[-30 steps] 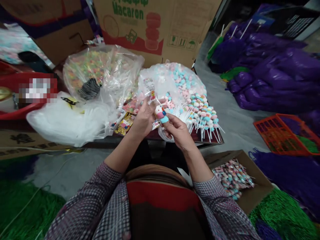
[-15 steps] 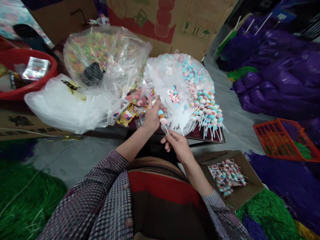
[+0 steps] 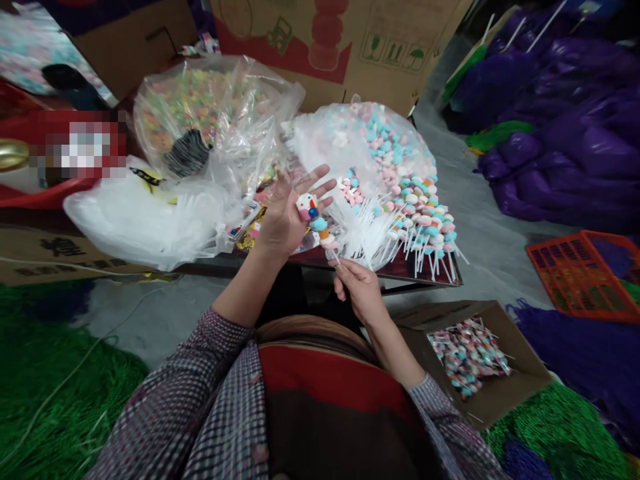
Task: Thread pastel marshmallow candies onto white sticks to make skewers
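Note:
My right hand [image 3: 361,285] pinches the lower end of a marshmallow stick [image 3: 320,227], which slants up to the left. Its stacked pieces are blue, orange, white and pink, and a small printed wrapper covers the upper end. Beside that end my left hand [image 3: 286,215] is open, its fingers spread and the candy's top in front of its palm; whether the two touch I cannot tell. White sticks [image 3: 367,233] lie just beyond my right hand. To their right is a pile of threaded marshmallow sticks [image 3: 425,213].
Behind are a clear bag of loose marshmallows [image 3: 385,133] and a bag of colourful candy [image 3: 200,107]. A white plastic bag [image 3: 145,220] and red basin [image 3: 65,180] stand left. Low on the right sits a cardboard box [image 3: 520,380] of wrapped sticks, near an orange crate [image 3: 575,280].
My left hand has gone from closed around the top of the marshmallow stick to open with fingers spread. The printed wrapper now shows on the top. My right hand still pinches the stick.

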### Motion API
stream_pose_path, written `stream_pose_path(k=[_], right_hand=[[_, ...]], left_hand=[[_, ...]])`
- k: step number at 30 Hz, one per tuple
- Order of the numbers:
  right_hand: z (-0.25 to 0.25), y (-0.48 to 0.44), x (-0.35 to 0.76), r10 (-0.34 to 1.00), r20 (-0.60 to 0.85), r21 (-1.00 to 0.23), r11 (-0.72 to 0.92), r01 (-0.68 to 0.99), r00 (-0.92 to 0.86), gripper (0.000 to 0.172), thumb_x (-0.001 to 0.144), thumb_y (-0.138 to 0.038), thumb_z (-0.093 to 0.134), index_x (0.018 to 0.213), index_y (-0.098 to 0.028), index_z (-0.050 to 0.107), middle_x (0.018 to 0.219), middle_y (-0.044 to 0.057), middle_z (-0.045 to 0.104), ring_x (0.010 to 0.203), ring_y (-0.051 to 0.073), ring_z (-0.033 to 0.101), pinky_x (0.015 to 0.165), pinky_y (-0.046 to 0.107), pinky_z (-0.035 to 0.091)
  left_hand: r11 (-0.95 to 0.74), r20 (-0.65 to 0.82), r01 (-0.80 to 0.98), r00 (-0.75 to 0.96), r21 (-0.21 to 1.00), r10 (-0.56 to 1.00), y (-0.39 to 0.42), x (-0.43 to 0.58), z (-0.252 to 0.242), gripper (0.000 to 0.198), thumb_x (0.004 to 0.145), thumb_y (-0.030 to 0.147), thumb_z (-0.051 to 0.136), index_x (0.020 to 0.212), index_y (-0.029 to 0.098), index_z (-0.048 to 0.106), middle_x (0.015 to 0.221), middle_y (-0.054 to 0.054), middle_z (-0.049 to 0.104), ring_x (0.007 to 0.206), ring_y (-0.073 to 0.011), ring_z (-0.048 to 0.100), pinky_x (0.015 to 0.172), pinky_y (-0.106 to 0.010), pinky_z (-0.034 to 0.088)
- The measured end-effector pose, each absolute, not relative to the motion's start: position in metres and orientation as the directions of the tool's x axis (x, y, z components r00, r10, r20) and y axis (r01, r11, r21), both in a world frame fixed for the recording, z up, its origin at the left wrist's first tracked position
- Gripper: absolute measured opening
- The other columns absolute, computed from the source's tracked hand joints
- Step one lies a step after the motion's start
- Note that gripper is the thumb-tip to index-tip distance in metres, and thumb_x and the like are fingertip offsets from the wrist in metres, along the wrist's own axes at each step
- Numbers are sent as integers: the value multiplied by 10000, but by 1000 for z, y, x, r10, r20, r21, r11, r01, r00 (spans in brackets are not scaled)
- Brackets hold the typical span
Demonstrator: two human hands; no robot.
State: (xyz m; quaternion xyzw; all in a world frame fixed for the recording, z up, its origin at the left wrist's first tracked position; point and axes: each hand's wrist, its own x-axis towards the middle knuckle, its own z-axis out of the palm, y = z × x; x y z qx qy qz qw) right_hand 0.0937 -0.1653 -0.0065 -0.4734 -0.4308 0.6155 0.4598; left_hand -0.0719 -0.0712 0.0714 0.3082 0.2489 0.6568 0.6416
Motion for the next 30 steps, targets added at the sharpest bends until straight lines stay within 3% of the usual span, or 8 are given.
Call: stream_pose_path(k=[4, 7, 9, 11, 16, 20, 24, 30], right_hand=[[-9, -170, 97, 999, -29, -996, -28, 84, -16, 378, 932, -505, 641, 1158, -210, 714, 550, -74, 604, 453, 95, 501, 495, 242, 417], [-10, -171, 99, 987, 126, -965, 100, 243, 95, 265, 953, -439, 630, 1122, -243, 690, 619, -57, 650, 525, 111, 562, 571, 260, 457], [-11, -170, 99, 989, 94, -982, 73, 174, 114, 237, 961, -461, 622, 1040, -245, 679, 602, -62, 631, 509, 103, 545, 550, 249, 442], [-11, -168, 99, 997, -23, -1000, -22, -16, 79, 288, 952, -519, 628, 971, -234, 664, 523, -86, 561, 441, 89, 483, 487, 228, 400], [-2, -163, 100, 930, -268, -843, -353, -405, -253, 353, 858, -551, 740, 827, -219, 626, 378, -145, 349, 295, 66, 329, 358, 200, 286], [2, -162, 98, 879, -296, -762, -454, -461, -375, 347, 823, -522, 783, 791, -221, 614, 370, -153, 325, 283, 57, 293, 339, 189, 267], [-2, -159, 91, 945, -278, -814, -328, -479, -174, 393, 758, -549, 837, 808, -213, 638, 423, -118, 454, 371, 68, 414, 421, 202, 364], [-8, -161, 92, 977, -213, -932, -211, -294, -28, 329, 809, -521, 789, 867, -213, 687, 511, -69, 600, 484, 103, 535, 529, 242, 431]], left_hand=[[-94, 17, -682, -119, 726, 993, -63, -58, 66, 263, 950, 491, 664, 1039, 245, 689, 865, -23, 721, 869, -159, 722, 867, -301, 594], [-65, -82, -703, -174, 708, 981, -63, -45, 55, 247, 955, 490, 659, 930, 244, 659, 776, -2, 654, 810, -143, 714, 785, -271, 587], [-20, -130, -720, -152, 693, 980, -66, -40, 52, 297, 953, 528, 652, 889, 238, 643, 737, 2, 614, 776, -141, 708, 733, -268, 577], [19, -145, -726, -111, 688, 983, -68, -39, 53, 328, 949, 547, 652, 870, 229, 633, 713, 5, 589, 748, -140, 700, 699, -270, 566], [61, -143, -702, -59, 710, 988, -75, -39, 62, 282, 944, 517, 677, 928, 238, 649, 699, 15, 595, 751, -138, 702, 702, -267, 560], [84, -146, -687, -32, 722, 989, -81, -31, 54, 283, 932, 507, 707, 1046, 250, 677, 701, 10, 626, 790, -162, 723, 702, -281, 567], [91, -105, -655, 18, 750, 994, -82, -30, 45, 249, 914, 451, 741, 1037, 246, 673, 742, 3, 663, 849, -170, 745, 716, -267, 574], [61, -91, -657, -12, 751, 996, -64, -53, 55, 348, 864, 470, 765, 1126, 269, 654, 903, -38, 737, 981, -232, 768, 779, -307, 595]])
